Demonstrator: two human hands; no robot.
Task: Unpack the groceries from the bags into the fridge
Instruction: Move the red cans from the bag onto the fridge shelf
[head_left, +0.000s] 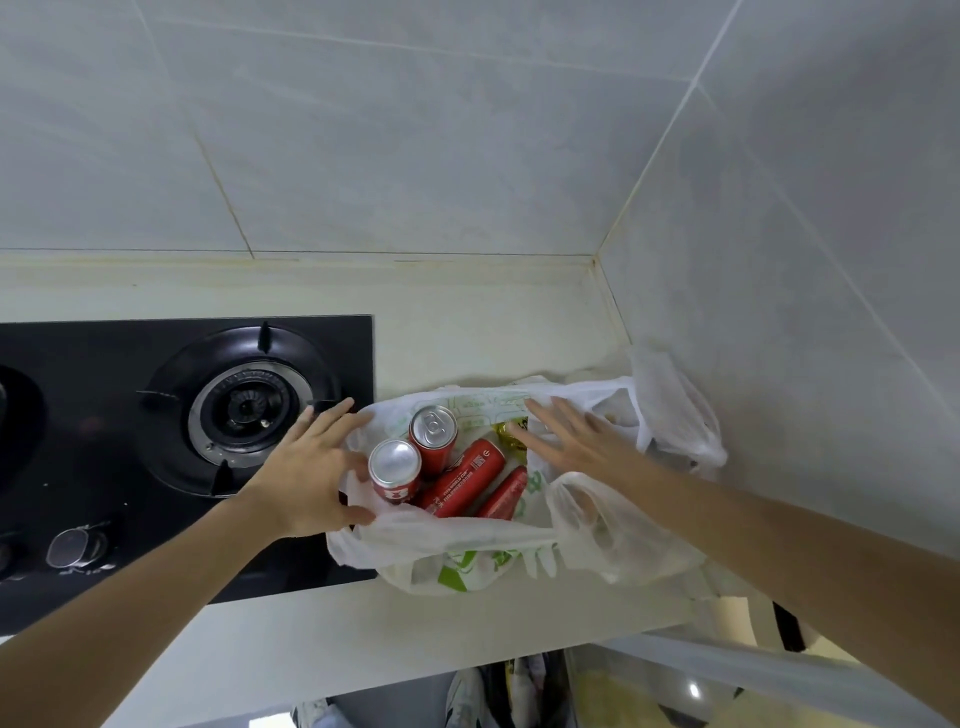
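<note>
A white plastic bag (467, 545) with green print sits open on the counter beside the stove. Inside lie several red soda cans: two stand upright (395, 467) (434, 431), and two lie tilted (465, 480) (506, 493). A small yellow item (506, 434) shows at the far side of the bag. My left hand (311, 467) has straight fingers and rests against the bag's left rim, its thumb by the nearest upright can. My right hand (571, 441) lies flat with spread fingers on the bag's right rim, fingertips near the yellow item.
A black gas hob (182, 441) with a burner (247, 408) and knobs (78, 545) lies left of the bag. A second thin plastic bag (675, 415) leans in the tiled wall corner. The counter's front edge (467, 644) runs below.
</note>
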